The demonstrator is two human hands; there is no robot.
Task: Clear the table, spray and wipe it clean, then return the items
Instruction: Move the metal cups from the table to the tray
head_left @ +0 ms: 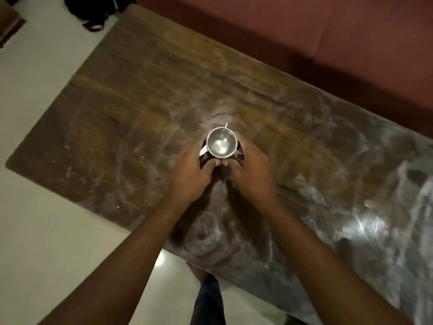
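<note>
Now L hand [189, 172] & R hand [251, 174] both curl round steel cup [221, 143], upright, mid table [117, 102]; grip snug.

The left hand [188, 171] and right hand [251, 170] hide the sides and bottom of the cup [221, 142]. Past the right hand the table [351, 160] runs off the edge. Far beyond the left hand a dark thing [93, 12], maybe a bag, is cut off.

left hand [189, 174] | right hand [251, 172] | 2 forearms bare | dark blue trouser leg [208, 301]
</note>
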